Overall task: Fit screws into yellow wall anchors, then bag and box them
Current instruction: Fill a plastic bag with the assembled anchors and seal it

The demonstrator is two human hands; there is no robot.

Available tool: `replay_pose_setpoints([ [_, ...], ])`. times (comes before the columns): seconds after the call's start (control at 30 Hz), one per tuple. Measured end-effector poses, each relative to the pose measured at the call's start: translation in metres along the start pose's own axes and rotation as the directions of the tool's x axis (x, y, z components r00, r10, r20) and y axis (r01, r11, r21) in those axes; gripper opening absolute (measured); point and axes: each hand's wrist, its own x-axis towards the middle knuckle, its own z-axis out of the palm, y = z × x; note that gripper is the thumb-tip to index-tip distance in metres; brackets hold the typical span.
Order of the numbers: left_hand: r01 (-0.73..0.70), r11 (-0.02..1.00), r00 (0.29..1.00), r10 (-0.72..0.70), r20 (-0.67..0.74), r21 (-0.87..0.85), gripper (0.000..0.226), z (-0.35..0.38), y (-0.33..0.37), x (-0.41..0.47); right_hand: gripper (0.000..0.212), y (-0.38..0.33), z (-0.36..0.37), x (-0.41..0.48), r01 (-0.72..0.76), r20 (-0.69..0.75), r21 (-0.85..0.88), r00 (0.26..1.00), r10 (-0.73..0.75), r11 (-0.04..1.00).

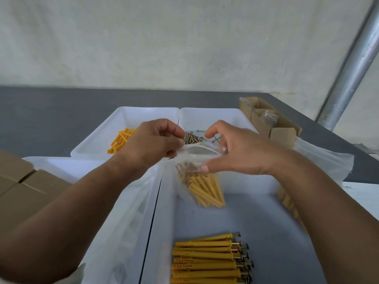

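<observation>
Both hands pinched the mouth of the small clear plastic bag (pixel 196 171) of yellow anchors above the white tray (pixel 252 185): left hand (pixel 151 142), right hand (pixel 235 148); sealing wanted fingers pressed evenly along the strip.

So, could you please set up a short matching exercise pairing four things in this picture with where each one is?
Things:
1. clear plastic bag
2. loose screws
3. empty yellow anchors
4. row of assembled anchors

Places:
A. far left white bin
B. near bin, bottom of the view
C. far right white bin
D. held between both hands

Pairs: 1-D, 2-C, 3-A, 4-B
</observation>
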Motion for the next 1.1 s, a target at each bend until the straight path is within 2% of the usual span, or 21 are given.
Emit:
replay_pose_setpoints([
  [0.03,-0.010,1.000,1.000,0.010,0.018,0.012,0.020,0.003,-0.001,-0.001,0.051,0.000,0.005,0.001,-0.008,0.027,-0.080,1.000,0.010,0.997],
  [0.07,-0.020,1.000,0.999,0.020,0.032,0.011,0.020,0.004,-0.001,-0.002,0.037,0.000,0.008,0.003,0.019,0.014,-0.115,1.000,-0.018,0.993],
  [0.1,-0.026,1.000,0.999,0.027,0.040,-0.005,0.020,0.005,0.000,-0.002,0.019,-0.001,0.008,0.004,0.043,-0.036,-0.099,0.998,-0.047,0.994],
  [0.13,-0.019,0.999,0.999,0.020,0.038,-0.043,0.019,0.005,0.001,-0.002,0.013,-0.001,0.006,0.005,0.055,-0.101,-0.054,0.993,-0.060,0.997],
  [0.23,0.068,0.974,0.998,-0.066,0.016,-0.218,0.017,0.002,0.005,0.000,0.017,0.004,0.000,0.007,0.072,-0.235,0.059,0.970,-0.056,0.996],
  [0.3,0.134,0.956,0.991,-0.127,0.044,-0.260,0.020,0.000,0.005,0.000,0.014,0.003,-0.002,0.006,0.082,-0.244,0.239,0.969,-0.021,0.967],
  [0.43,0.254,0.950,0.947,-0.207,0.245,-0.180,0.056,0.000,0.002,-0.003,0.024,0.002,-0.009,0.005,0.114,-0.268,0.590,0.961,0.061,0.799],
  [0.57,0.196,0.980,0.932,-0.197,0.304,0.033,0.028,0.004,-0.001,-0.004,0.026,-0.001,-0.016,0.003,0.149,-0.256,0.806,0.960,0.110,0.573],
  [0.67,0.208,0.978,0.927,-0.204,0.314,0.020,0.017,0.000,0.000,-0.004,0.025,0.000,-0.018,0.003,0.106,-0.216,0.851,0.964,0.158,0.515],
  [0.73,0.202,0.979,0.938,-0.203,0.281,0.033,0.017,-0.001,0.001,-0.003,0.026,0.004,-0.018,0.005,0.054,-0.202,0.834,0.956,0.212,0.548],
  [0.8,0.198,0.978,0.943,-0.207,0.260,0.061,0.017,-0.002,0.001,-0.003,0.029,0.009,-0.020,0.006,-0.042,-0.185,0.733,0.948,0.259,0.679],
  [0.87,0.206,0.973,0.939,-0.227,0.259,0.107,0.019,-0.001,0.001,-0.003,0.035,0.013,-0.019,0.005,-0.180,-0.128,0.559,0.946,0.299,0.809],
  [0.93,0.188,0.963,0.934,-0.236,0.268,0.192,0.019,0.002,-0.002,-0.004,0.032,0.014,-0.015,0.001,-0.307,-0.009,0.326,0.945,0.327,0.894],
  [1.0,0.148,0.943,0.933,-0.232,0.273,0.297,0.019,0.006,-0.006,-0.005,0.020,0.010,-0.011,-0.001,-0.366,0.096,0.144,0.930,0.355,0.919],
  [1.1,0.115,0.912,0.935,-0.233,0.266,0.394,0.020,0.011,-0.009,-0.005,0.019,0.005,-0.010,-0.002,-0.423,0.146,0.048,0.899,0.413,0.905],
])
